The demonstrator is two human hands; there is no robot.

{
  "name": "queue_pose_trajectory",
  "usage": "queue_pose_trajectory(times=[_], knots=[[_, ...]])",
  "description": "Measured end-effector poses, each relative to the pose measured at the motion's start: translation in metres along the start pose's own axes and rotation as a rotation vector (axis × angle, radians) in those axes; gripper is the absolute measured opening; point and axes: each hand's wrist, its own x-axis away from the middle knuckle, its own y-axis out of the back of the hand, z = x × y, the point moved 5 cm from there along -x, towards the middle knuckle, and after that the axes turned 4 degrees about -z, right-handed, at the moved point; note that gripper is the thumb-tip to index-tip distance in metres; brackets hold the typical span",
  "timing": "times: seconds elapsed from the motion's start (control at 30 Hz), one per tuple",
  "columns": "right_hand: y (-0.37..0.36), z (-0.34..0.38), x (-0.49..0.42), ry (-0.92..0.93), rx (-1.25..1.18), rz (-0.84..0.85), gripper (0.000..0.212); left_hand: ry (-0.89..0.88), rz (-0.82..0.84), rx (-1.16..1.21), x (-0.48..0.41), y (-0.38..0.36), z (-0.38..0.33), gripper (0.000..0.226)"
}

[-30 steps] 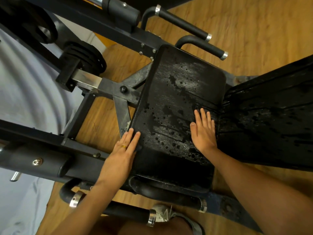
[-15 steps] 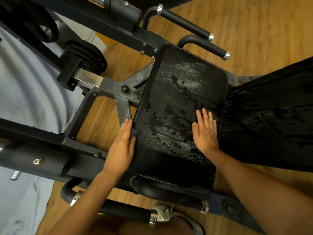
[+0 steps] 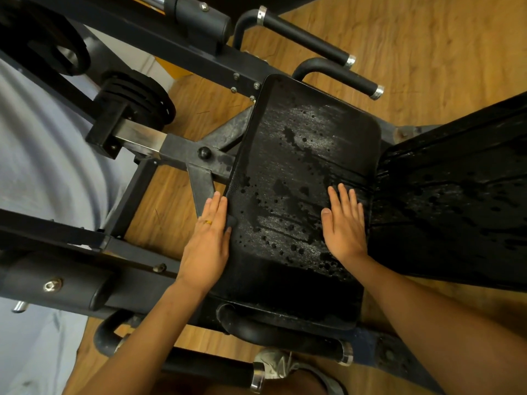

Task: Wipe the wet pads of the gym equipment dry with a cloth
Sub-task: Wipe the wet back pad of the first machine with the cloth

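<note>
two flat, straight-fingered hands press the wet black vinyl seat pad (image 3: 302, 166), left hand (image 3: 206, 243) at nine o'clock, right hand (image 3: 343, 223) at three; probably slick and firm, best braced at its edges.

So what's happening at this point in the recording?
A person bends over the gym machine's black padded seat, which is beaded with water. The left hand lies flat on its left edge, with something dark, possibly a cloth, peeking from under the fingers. The right hand rests flat near the right edge. The adjoining black back pad is wet too.
</note>
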Motion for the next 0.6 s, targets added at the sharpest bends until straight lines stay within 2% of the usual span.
queue_pose_trajectory(times=[0.6], knots=[[-0.002,-0.003,0.002,0.002,-0.029,-0.063,0.061,-0.055,-0.026,0.014,-0.097,-0.004,-0.022,0.06]])
